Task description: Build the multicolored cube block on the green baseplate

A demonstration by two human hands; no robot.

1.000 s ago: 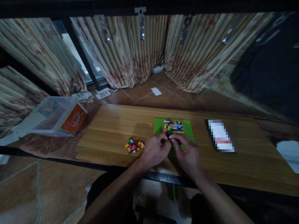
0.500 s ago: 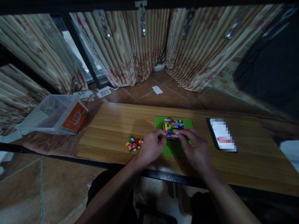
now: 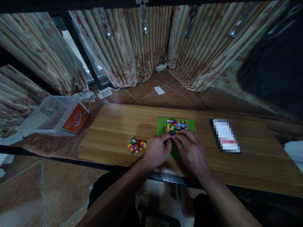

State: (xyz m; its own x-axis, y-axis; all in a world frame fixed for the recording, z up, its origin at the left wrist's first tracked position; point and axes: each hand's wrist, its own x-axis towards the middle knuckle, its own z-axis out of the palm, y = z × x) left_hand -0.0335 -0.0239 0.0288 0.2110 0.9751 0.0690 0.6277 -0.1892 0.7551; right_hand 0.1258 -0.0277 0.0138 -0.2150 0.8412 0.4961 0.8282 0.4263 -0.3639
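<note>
A green baseplate [image 3: 190, 125] lies on the wooden table [image 3: 113, 126] with a multicoloured block of small bricks [image 3: 175, 126] built on it. My left hand [image 3: 156, 150] and my right hand [image 3: 192, 151] meet at the block's near edge, fingers curled and pinched together against it. Whatever sits between the fingertips is too small to make out. A small loose pile of coloured bricks [image 3: 136, 146] lies just left of my left hand.
A phone [image 3: 225, 136] lies flat to the right of the baseplate. A clear plastic box with an orange label [image 3: 56, 115] rests at the table's left end. Striped curtains [image 3: 132, 47] hang behind, over a tiled floor. A dark garment [image 3: 272, 66] hangs at the right.
My hands had spread apart along the block's near edge half a second ago. They have now come together again at its front, fingertips touching.
</note>
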